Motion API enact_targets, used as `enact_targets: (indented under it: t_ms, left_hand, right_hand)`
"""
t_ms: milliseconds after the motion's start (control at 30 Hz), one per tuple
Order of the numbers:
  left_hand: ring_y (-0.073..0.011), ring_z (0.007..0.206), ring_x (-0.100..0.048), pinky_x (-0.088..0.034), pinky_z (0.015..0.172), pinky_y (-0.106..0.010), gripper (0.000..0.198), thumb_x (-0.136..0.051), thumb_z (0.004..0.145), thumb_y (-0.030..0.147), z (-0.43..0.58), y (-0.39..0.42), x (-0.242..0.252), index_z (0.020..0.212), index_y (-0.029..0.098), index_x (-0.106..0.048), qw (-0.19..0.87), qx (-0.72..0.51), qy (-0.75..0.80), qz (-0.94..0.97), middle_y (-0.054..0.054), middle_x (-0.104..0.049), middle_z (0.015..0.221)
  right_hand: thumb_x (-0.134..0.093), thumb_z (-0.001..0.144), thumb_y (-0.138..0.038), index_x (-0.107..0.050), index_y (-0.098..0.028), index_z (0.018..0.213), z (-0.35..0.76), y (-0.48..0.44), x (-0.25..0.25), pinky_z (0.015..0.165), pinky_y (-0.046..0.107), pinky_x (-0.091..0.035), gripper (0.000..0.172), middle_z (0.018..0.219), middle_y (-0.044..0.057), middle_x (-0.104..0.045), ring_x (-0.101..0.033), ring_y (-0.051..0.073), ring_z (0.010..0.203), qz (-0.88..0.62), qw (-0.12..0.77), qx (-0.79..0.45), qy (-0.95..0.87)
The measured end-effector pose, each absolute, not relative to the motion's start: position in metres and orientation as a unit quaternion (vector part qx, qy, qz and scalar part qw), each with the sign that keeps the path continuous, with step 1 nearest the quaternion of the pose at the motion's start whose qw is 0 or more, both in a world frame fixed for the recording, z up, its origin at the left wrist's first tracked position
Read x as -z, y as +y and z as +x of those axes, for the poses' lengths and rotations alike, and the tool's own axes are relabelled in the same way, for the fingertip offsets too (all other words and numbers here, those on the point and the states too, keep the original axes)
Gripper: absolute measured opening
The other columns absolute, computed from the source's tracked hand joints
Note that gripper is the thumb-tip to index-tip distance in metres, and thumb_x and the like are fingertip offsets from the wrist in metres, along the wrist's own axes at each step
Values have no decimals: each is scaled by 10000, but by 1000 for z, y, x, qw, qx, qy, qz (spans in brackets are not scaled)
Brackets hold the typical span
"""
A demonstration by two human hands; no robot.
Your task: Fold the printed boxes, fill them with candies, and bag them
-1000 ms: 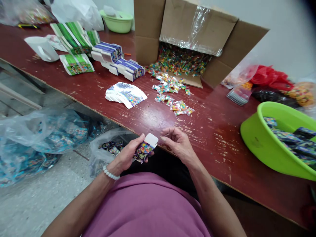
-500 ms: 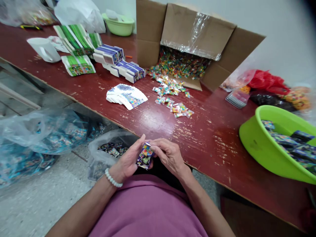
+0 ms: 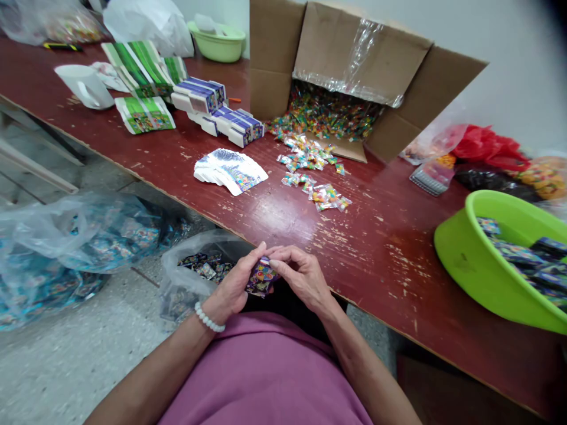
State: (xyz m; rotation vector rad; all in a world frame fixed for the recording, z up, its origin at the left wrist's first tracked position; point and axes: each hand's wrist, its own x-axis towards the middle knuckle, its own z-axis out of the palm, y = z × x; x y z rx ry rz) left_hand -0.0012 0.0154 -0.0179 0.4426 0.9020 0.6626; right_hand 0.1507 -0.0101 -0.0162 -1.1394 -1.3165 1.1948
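Between my two hands, just off the table's front edge, is a small dark purple printed candy box (image 3: 261, 277). My left hand (image 3: 235, 284), with a pale bead bracelet at the wrist, is wrapped round its left side and underside. At the box's upper right end, my right hand (image 3: 299, 273) has its thumb and fingers closed on the top edge. On the table beyond lies a fanned stack of flat printed cartons (image 3: 230, 170). To the right of it are small wrapped candies (image 3: 325, 196) in little heaps.
A cardboard box (image 3: 363, 56) full of wrapped candies opens toward me. Bundled purple cartons (image 3: 239, 127), green cartons (image 3: 144, 115) and a white mug (image 3: 84, 87) stand left. A green basin (image 3: 456, 254) of boxes sits right; plastic bags (image 3: 175, 260) of packets lie below the table's edge.
The candy box has tilted a little in my hands, and my right fingers have shifted over its top end. The whole view has moved slightly.
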Motion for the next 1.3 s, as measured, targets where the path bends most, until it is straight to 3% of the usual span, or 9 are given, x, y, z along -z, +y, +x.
enact_targets:
  t_ms: [133, 267, 467, 567, 733, 933, 1133, 1233, 1300]
  left_hand:
    - [-120, 466, -583, -501, 426, -247, 385, -596, 906, 434, -2, 19, 18, 1160, 165, -706, 846, -310, 401, 166, -47, -726, 790]
    - [-141, 555, -619, -501, 488, -256, 440, -624, 867, 501, -21, 20, 20, 1160, 184, -706, 778, -340, 453, 273, -61, -736, 901]
    - [-262, 1028, -629, -466, 883, -335, 421, -581, 879, 536, -78, 48, 22, 1138, 233, -717, 355, -341, 614, 617, -83, -718, 1109]
    - [-269, 1000, -603, -423, 924, -382, 415, -518, 927, 468, -75, 83, 18, 1233, 223, -655, 157, -296, 634, 697, -99, -695, 1125]
    - [-406, 1125, -484, -361, 888, -502, 553, -476, 934, 513, -36, 161, 14, 1369, 182, -561, -59, -188, 652, 732, -212, -579, 1285]
    - [-442, 1142, -429, -297, 919, -571, 503, -528, 903, 517, -28, 206, 17, 1187, 117, -636, -75, -103, 633, 764, -265, -526, 1268]
    - [-428, 1189, -413, -269, 981, -568, 483, -583, 872, 489, -35, 191, 16, 1225, 160, -612, -66, -134, 605, 782, -230, -524, 1305]
    - [-384, 1149, -488, -320, 977, -510, 378, -589, 872, 410, -34, 173, 15, 1165, 173, -624, 16, -209, 609, 765, -187, -612, 1184]
    - [-307, 973, -589, -410, 873, -418, 261, -571, 885, 389, -34, 153, 13, 1048, 194, -629, 111, -253, 611, 742, -111, -670, 980]
  right_hand:
    - [-682, 882, -265, -711, -259, 1029, 146, -15, 18, 1015, 407, -444, 151, 1135, 66, -695, -611, 221, 1123, -467, 456, -408, -638]
    - [-720, 822, -266, -687, -252, 1058, 148, -11, 21, 909, 363, -487, 239, 1169, 70, -644, -610, 201, 1001, -493, 436, -416, -628]
    - [-661, 826, -362, -619, -196, 1100, 169, 6, 40, 614, 260, -468, 323, 833, 9, -641, -572, 141, 684, -586, 469, -474, -459]
    - [-645, 835, -355, -656, -183, 1040, 172, 8, 46, 630, 272, -464, 269, 835, 19, -654, -564, 143, 681, -594, 457, -439, -495]
    - [-633, 847, -316, -691, -197, 951, 171, 3, 45, 642, 289, -476, 168, 800, 27, -654, -577, 165, 693, -608, 439, -376, -543]
    - [-629, 843, -291, -691, -207, 934, 170, 5, 43, 642, 294, -491, 138, 814, 31, -657, -584, 162, 676, -609, 451, -357, -546]
    - [-649, 823, -283, -704, -215, 914, 170, 6, 46, 589, 269, -477, 126, 776, 19, -643, -578, 157, 656, -608, 451, -362, -543]
    - [-674, 810, -323, -689, -207, 943, 170, 7, 48, 529, 245, -460, 176, 795, 24, -643, -577, 151, 650, -606, 455, -412, -506]
    - [-698, 793, -375, -638, -212, 1067, 170, 10, 47, 501, 234, -462, 324, 916, 40, -664, -591, 143, 654, -597, 480, -471, -438]
